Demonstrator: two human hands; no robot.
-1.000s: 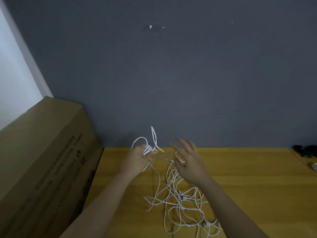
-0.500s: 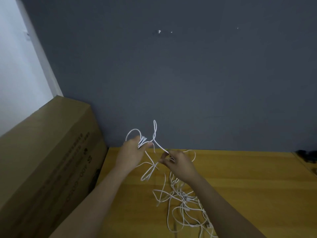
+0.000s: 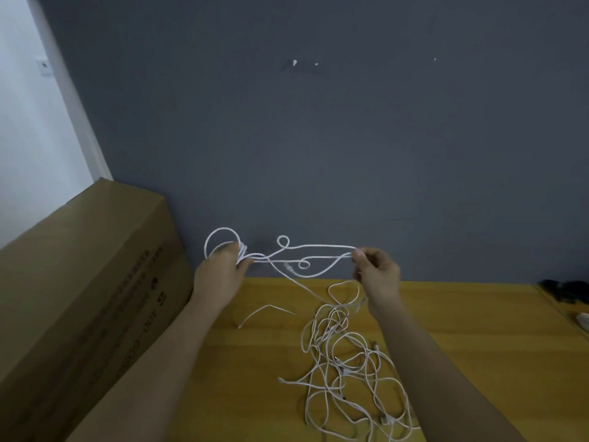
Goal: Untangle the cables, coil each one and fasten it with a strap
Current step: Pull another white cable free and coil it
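Note:
My left hand (image 3: 220, 275) grips a small coil of white cable (image 3: 223, 240) held up above the table's far edge. From that coil a white cable strand (image 3: 318, 248) stretches right to my right hand (image 3: 377, 272), which pinches it between thumb and fingers. The strand has small loops along it and hangs down into a tangle of white cables (image 3: 347, 371) lying on the wooden table (image 3: 478, 346) below my right arm. One loose cable end (image 3: 264, 311) lies on the table to the left of the tangle.
A large cardboard box (image 3: 83, 298) stands along the table's left side. A grey wall rises right behind the table. Dark objects (image 3: 564, 290) and a white item (image 3: 583, 320) sit at the far right edge.
My right hand went from open to pinching the cable, then moved right, pulling the strand out level from the coil in my left hand. The view shifted slightly.

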